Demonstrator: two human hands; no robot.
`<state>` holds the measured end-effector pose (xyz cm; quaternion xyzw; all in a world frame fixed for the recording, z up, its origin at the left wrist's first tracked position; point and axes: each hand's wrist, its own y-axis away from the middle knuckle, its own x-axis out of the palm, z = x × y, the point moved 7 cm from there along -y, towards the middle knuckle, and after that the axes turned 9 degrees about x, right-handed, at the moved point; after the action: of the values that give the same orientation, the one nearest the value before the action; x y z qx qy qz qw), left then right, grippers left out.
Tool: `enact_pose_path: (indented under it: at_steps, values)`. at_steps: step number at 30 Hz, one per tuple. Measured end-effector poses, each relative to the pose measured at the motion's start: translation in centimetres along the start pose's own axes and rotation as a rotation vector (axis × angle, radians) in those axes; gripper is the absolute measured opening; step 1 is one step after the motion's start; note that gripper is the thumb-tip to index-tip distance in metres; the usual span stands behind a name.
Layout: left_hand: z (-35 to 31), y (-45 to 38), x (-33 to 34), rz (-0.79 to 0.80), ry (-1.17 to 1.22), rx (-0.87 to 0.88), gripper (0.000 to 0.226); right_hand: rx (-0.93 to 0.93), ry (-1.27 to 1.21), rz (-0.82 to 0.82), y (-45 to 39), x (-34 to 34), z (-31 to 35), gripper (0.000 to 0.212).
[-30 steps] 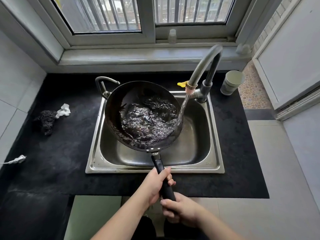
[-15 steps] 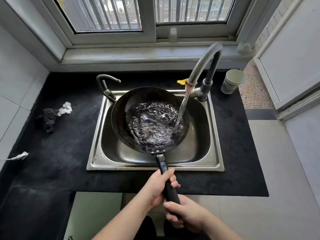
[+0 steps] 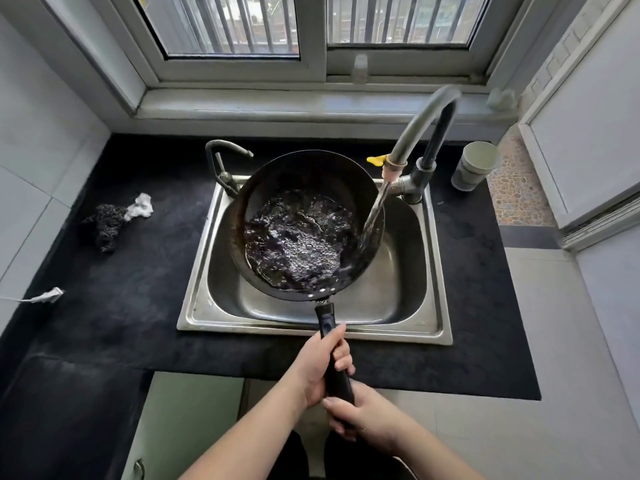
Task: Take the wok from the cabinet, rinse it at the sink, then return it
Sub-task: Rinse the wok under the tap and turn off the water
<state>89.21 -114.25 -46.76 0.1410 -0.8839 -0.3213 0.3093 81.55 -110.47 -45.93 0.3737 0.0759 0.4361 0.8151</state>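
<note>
Both hands clamp the handle, left hand ahead of right hand, holding the wok over the sink. It has swung back left and tipped a little, so the faucet stream now strikes its right wall. Rinsing looks midway; returning it remains.

Hands grip wok — water running.

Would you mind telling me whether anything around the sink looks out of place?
Only small things: a crumpled white scrap beside a dark scrubber lies loose on the counter left of the sink.
</note>
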Motion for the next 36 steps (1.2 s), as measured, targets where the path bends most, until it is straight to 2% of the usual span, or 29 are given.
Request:
enact_pose_path:
  at_steps: [7,12,18,29,36]
  values:
    - [-1.1,-1.2,-0.8,0.000,-0.086,0.048,0.041,-0.004,0.090,-0.044,-1.7,-0.2,0.7,0.028]
    - [-1.5,-2.0,-1.7,-0.002,-0.097,0.059,0.034,0.005,0.146,-0.081,-3.2,-0.6,0.4,0.021]
    - [-2.1,-2.5,-2.6,-0.008,-0.170,0.104,0.026,0.019,0.124,-0.097,-4.7,-0.5,0.2,0.015]
    - [-2.9,-3.4,-2.4,0.024,-0.279,0.131,0.025,-0.001,0.079,-0.165,-6.4,-1.1,-0.7,0.011]
    - [-3.4,-3.1,-2.5,-0.004,-0.344,0.173,0.023,-0.014,0.079,-0.133,-6.6,-0.9,-0.6,0.012]
